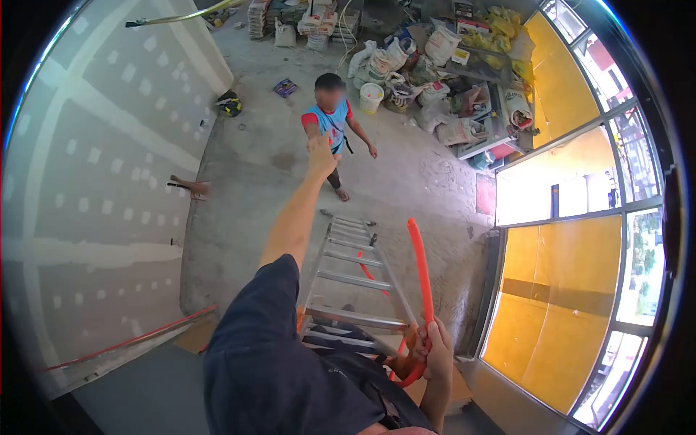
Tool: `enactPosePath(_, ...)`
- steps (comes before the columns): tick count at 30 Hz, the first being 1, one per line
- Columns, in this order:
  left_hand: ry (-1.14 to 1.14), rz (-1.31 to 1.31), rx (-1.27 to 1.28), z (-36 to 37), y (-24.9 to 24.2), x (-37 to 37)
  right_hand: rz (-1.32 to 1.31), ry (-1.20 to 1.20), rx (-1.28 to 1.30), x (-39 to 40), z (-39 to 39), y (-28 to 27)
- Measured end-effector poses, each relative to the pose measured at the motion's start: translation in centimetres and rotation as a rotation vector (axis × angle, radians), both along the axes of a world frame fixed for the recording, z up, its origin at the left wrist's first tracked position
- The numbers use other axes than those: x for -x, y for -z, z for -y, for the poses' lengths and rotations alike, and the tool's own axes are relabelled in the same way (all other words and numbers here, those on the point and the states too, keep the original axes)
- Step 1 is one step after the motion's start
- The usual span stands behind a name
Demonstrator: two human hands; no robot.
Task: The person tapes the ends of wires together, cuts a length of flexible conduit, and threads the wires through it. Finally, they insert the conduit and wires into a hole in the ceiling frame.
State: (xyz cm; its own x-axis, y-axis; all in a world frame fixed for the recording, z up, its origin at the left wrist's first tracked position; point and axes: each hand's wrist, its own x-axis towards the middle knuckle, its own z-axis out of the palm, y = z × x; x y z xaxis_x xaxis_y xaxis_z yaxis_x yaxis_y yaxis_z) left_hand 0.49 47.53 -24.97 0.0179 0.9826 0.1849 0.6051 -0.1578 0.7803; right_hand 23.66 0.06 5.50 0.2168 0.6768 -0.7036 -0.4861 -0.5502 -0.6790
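Observation:
My left arm is stretched far forward, and my left hand [321,156] is raised in front of a co-worker [331,109] who stands on the floor below. Its fingers look partly extended, with no object visible in them. Low on the right, my right hand [438,350] is wrapped round an orange flexible tube [420,268]. One end of the tube points upward, and its lower part bends back near the hand. An aluminium ladder [354,278] slopes down in front of me, with another orange length [373,272] visible behind its rungs.
Grey wallboard with filler patches [109,181] stands at left. Filled sacks [442,45] and a white bucket [371,98] crowd the back right. Yellow-covered windows [565,283] line the right side. A hose-like yellow line [185,16] crosses the top left.

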Motion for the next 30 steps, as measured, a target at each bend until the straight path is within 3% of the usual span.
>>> enactPosePath(2, 0.082, -0.552, 0.055, 1.9, -3.4, -1.5, 0.012, 0.028, 0.009, 0.0, -0.2, -0.3)
enactPosePath(6, 0.224, -0.663, -0.183, 3.4, 1.5, -3.1, -0.001, 0.065, 0.004, -0.5, -0.3, -0.6)
enactPosePath(11, 0.517, -0.462, -0.207, 5.3, 6.7, -5.4, -0.028, 0.094, 0.019, -1.2, 0.2, -0.2)
enactPosePath(14, 0.608, -0.416, -0.114, 7.2, 4.7, -7.2, -0.052, 0.078, 0.017, -1.3, 0.1, -0.3)
enactPosePath(18, 0.616, -0.335, -0.113, 8.7, 4.4, -9.2, -0.069, 0.063, 0.019, -0.9, 0.4, 0.0)
enactPosePath(20, 0.566, -0.052, -0.174, 10.0, 2.7, -9.7, -0.050, 0.041, 0.014, -0.7, 0.6, 0.1)
enactPosePath(23, 0.472, 0.098, -0.229, 12.7, 2.2, -9.5, -0.035, 0.018, 0.018, -0.8, 1.6, 0.7)
enactPosePath(24, 0.475, 0.089, -0.238, 14.1, -0.2, -8.7, -0.037, 0.013, 0.027, -0.7, 2.0, 0.7)
enactPosePath(26, 0.602, 0.395, 0.871, 18.1, -8.9, -6.6, -0.027, -0.004, 0.007, -0.3, 2.7, 0.3)
enactPosePath(30, 0.700, 0.635, 0.943, 26.1, -20.5, -2.1, 0.054, -0.122, -0.059, 0.7, 4.3, -0.5)
